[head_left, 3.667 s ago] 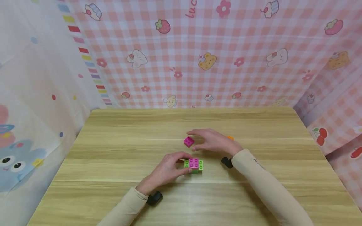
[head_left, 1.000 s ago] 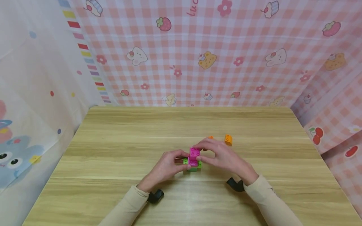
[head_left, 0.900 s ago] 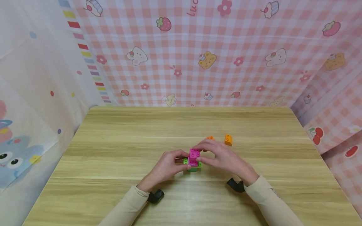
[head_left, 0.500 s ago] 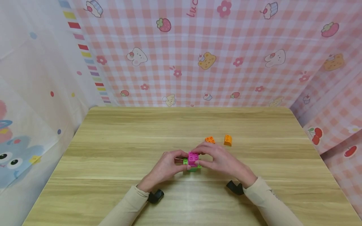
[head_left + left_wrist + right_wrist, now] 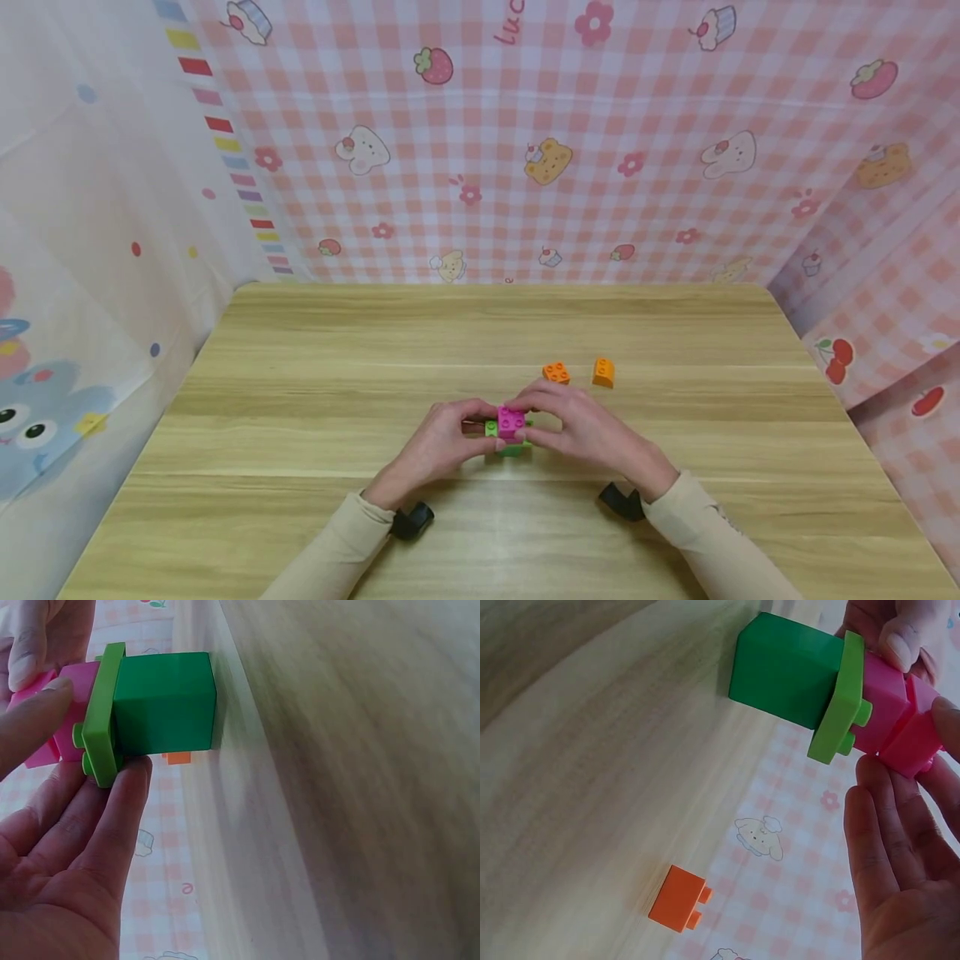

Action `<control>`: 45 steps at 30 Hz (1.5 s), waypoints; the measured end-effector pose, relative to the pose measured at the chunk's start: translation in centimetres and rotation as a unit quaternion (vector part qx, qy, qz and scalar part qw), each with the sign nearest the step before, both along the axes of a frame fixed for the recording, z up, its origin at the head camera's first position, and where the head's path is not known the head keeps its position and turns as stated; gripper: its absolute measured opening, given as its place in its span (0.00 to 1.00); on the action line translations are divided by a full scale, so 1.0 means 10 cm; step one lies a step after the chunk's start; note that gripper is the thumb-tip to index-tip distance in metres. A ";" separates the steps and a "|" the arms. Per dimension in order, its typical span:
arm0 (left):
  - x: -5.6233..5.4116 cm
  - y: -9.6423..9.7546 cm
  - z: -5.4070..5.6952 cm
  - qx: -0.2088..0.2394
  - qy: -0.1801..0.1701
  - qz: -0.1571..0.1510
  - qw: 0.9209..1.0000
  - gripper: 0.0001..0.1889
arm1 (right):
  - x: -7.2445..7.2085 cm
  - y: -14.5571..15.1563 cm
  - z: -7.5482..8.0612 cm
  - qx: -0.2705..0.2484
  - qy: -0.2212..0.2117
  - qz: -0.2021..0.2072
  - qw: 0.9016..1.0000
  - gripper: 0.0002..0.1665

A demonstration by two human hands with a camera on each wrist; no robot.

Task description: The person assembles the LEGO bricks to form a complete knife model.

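A small stack of toy building bricks stands on the table. At its foot is a dark green brick (image 5: 787,671), topped by a lime green plate (image 5: 838,701) wider than the bricks. Above that comes a pink brick (image 5: 883,701), and a second, brighter pink brick (image 5: 512,423) sits on it slightly tilted, a thin wedge-shaped gap showing in the right wrist view. My left hand (image 5: 441,437) grips the stack at the lower pink brick and plate. My right hand (image 5: 576,423) pinches the upper pink brick between thumb and fingers.
Behind my right hand lie an orange brick with studs (image 5: 557,372) and, further right, an orange brick with a rounded side (image 5: 603,372). The wooden table (image 5: 337,333) ends at a pink checked cloth (image 5: 495,192) at the back.
My right hand took the loose magenta-pink brick from behind the stack, brought it over and lowered it onto the lower pink brick. My left hand has stayed on the stack.
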State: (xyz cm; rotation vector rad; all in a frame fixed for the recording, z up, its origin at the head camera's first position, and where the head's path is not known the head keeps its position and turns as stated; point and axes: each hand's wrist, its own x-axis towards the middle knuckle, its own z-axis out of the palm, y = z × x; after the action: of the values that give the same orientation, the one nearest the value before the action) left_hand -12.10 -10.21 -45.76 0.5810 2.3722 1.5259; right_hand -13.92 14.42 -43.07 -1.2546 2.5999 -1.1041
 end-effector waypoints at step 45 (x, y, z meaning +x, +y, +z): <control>0.01 -0.02 0.01 -0.076 0.048 -0.013 0.996 0.32 | 0.05 0.11 -0.02 0.035 -0.047 -0.061 0.996 0.40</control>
State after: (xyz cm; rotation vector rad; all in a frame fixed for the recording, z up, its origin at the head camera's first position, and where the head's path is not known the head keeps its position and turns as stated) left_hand -11.96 -10.41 -45.68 0.6612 2.5147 1.3191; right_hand -13.46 15.56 -43.24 -1.0165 2.6492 -1.0513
